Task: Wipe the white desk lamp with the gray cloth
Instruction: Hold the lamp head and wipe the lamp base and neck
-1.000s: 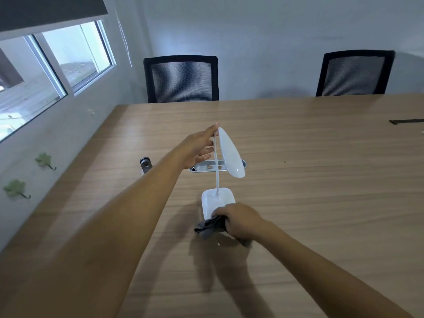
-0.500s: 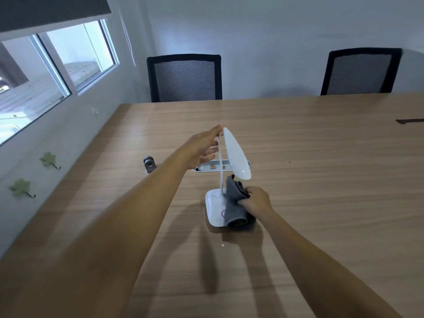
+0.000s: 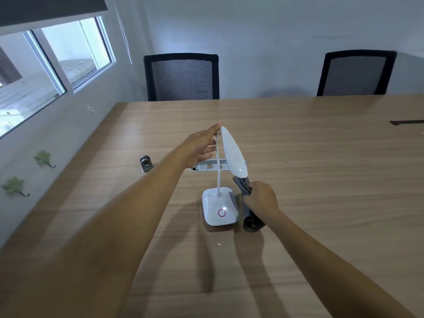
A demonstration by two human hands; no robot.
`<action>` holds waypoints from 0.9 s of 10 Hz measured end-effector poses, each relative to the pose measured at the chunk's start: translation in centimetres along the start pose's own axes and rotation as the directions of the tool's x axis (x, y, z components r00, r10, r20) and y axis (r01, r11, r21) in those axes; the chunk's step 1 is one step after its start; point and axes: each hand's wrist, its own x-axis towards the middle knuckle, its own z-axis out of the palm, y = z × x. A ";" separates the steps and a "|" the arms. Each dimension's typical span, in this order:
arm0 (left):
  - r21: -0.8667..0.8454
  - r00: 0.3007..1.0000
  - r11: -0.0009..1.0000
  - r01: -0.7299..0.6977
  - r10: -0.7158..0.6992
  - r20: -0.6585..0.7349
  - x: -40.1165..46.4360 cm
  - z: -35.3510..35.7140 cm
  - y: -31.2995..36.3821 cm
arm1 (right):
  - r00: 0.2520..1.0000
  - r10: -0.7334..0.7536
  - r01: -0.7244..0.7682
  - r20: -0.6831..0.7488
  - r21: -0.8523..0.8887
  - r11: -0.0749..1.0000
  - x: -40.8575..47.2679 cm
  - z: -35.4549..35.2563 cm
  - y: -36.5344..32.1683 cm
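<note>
Lamp [image 3: 234, 154] steadied, cloth [image 3: 249, 207] gripped
Left hand [image 3: 199, 146], fingers extended, rests against lamp head; right hand [image 3: 261, 198] closed around cloth just right of lamp base, on worktop [image 3: 321, 180]

Both bare arms reach forward from the bottom edge, the left one longer and higher. The left hand [image 3: 199, 146] is flat and spread — fingers straight, pointing up and away, the palm turned rightward against the white desk lamp [image 3: 234, 154] (its tilted head, from behind). The right hand [image 3: 261, 198] sits lower and nearer, knuckles up, fingers curled tight around the gray cloth [image 3: 250, 220] — a closed fist, wrist roughly straight.
</note>
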 end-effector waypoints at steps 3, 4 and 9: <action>-0.010 1.000 1.000 -0.001 0.001 0.003 -0.1 -0.1 0.0 | 0.980 -0.174 0.156 0.095 0.167 0.973 -3.7 6.1 -6.2; -0.017 1.000 1.000 -0.001 0.001 0.012 -0.1 -0.3 -0.1 | 0.949 -0.198 0.201 0.244 0.015 0.980 -5.3 4.0 -8.4; -0.017 1.000 1.000 -0.004 0.005 0.018 0.4 -0.3 -0.1 | 0.996 -0.061 0.056 0.066 0.076 0.996 -2.3 6.0 -10.4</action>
